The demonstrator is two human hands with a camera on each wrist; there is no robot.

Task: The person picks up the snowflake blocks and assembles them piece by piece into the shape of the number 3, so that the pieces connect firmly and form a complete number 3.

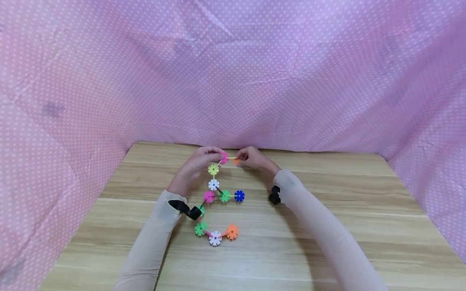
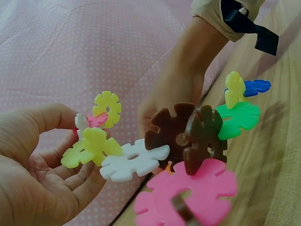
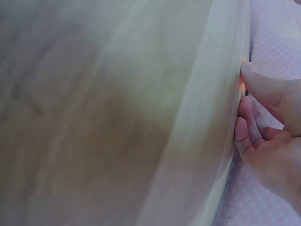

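Observation:
A chain of notched plastic connector discs, flower-shaped and slotted edge to edge, curves over the wooden table. At its far end my left hand [image 1: 204, 161] pinches a pink disc [image 1: 224, 158] between thumb and fingers. Just to the right, my right hand [image 1: 253, 158] grips an orange disc [image 1: 236, 162], mostly hidden by its fingers; a yellow disc [image 1: 231, 158] seen edge-on links the two. Closer in come a yellow-green disc [image 1: 213, 169], a white disc [image 1: 213, 184] and a brown disc [image 2: 171, 132]. Fingers cover part of the pink disc in the left wrist view.
A branch with a green disc [image 1: 224, 196] and a blue disc [image 1: 239, 196] points right. The near end curls through a white disc [image 1: 215, 238] to an orange disc [image 1: 232, 232]. Pink dotted cloth [image 1: 233, 81] hangs behind the table [image 1: 349, 242] and along its sides.

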